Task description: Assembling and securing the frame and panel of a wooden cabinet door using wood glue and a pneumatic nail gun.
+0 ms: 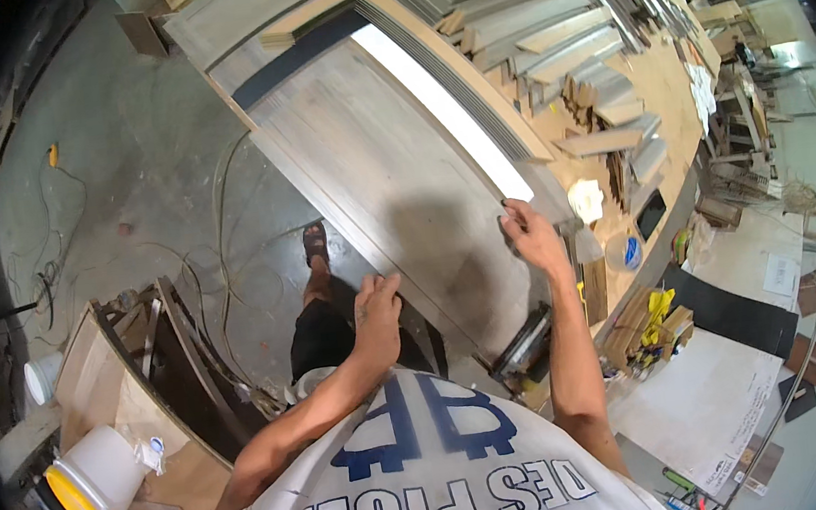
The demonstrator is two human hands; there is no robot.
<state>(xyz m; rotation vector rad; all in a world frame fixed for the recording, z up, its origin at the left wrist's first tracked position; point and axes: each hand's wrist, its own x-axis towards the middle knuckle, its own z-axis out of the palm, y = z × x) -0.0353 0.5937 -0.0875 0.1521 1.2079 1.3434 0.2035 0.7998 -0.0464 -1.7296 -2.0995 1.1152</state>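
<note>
A long grey-brown wooden panel (345,141) lies slantwise in front of me. Along its far right side runs a flat white strip (442,110), and a dark strip (305,57) crosses its far end. My right hand (533,239) is closed, thumb and index finger pinching at the near end of the white strip. At the panel's near left edge rests my left hand (378,321), its fingers loosely bent and slightly apart, with nothing visible in them. The left thumb is hidden.
Stacked wood offcuts (602,102) cover the workbench (679,113) at right, near a phone (651,214) and a clear tub (622,253). A white bucket (106,471) stands at lower left beside a wooden frame (149,365). Hoses (218,201) trail across the floor.
</note>
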